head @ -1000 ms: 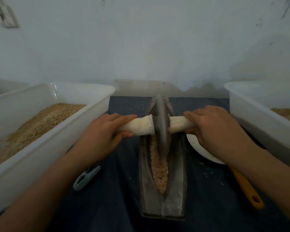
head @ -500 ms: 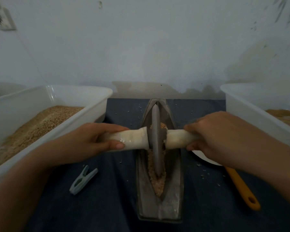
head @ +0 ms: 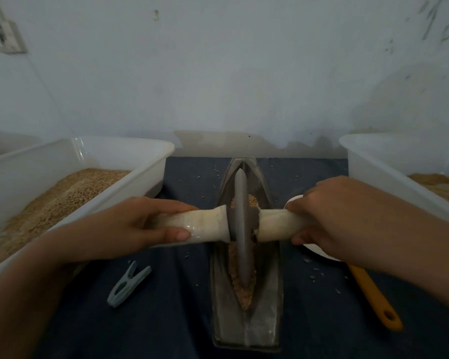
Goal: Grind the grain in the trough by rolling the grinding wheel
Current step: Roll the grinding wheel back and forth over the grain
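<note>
Two hands grip one wrapped handle that runs crosswise through the grinding wheel [head: 241,229]. The left hand [head: 130,229] curls round the handle's left half [head: 205,224], thumb pressed along the near side and fingers over the far side. The right hand [head: 329,216] wraps the right half [head: 275,225], its fingers closed over the top and its thumb tucked beneath. The wheel stands upright on edge, directly between the two hands, at 3 o'clock from the left grip and at 9 o'clock from the right.

The wheel sits in the groove of the metal trough [head: 267,314], a long boat-shaped piece running from 12 to 6 o'clock on the dark cloth [head: 166,320]. Grain [head: 240,294] lies in the groove beside and below the wheel, toward 6 o'clock, and a little shows behind the wheel toward 12.

At 9 o'clock a white tub [head: 140,174] holds a heap of grain; at 3 o'clock a second white tub [head: 368,172] holds some too. A pale clothes peg [head: 127,286] lies at 7 o'clock from the wheel. At 4 o'clock a yellow handle [head: 373,296] runs out from a white scoop [head: 319,251] mostly hidden under the right wrist.
</note>
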`<state>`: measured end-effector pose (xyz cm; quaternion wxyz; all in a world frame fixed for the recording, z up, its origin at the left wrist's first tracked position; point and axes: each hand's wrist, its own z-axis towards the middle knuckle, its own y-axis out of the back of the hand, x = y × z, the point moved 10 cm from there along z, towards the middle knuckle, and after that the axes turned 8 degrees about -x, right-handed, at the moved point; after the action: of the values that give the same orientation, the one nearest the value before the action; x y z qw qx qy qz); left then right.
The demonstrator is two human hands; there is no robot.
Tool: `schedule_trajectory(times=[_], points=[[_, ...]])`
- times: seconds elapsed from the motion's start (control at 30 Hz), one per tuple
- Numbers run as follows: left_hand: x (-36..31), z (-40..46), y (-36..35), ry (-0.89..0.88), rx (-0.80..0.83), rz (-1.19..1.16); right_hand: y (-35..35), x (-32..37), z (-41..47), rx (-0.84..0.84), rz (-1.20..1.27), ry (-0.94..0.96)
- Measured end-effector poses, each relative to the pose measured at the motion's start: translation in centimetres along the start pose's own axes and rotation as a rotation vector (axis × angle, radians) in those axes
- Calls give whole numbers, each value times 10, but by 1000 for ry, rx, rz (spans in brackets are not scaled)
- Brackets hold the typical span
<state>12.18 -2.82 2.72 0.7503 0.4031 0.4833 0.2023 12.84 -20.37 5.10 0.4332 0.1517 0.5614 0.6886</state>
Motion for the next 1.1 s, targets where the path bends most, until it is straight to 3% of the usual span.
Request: schedule_trajectory(times=[0.13, 0.3, 0.4, 0.47, 0.6, 0.73, 0.87, 1.0, 1.1], points=[[-1, -1, 0, 10, 18, -2, 4, -1, -1, -15, 30, -18], [0, 14, 7, -49, -359, 345, -19, -20, 14, -184, -35, -161], [-7, 17, 5, -128, -452, 510, -28, -31, 16, -199, -27, -211], [-7, 17, 6, -127, -396, 435, -26, -28, 17, -173, -16, -163], [9, 8, 2, 24, -125, 104, -20, -10, 12, -31, -43, -33], [3, 1, -3, 20, 7, 50, -2, 0, 2, -33, -39, -6], [1, 7, 2, -4, -141, 134, -8, -9, 6, -68, -1, -79], [-4, 14, 5, -101, -424, 480, -28, -27, 8, -199, -39, -248], [-4, 17, 1, -122, -452, 536, -29, -30, 9, -225, -25, -253]])
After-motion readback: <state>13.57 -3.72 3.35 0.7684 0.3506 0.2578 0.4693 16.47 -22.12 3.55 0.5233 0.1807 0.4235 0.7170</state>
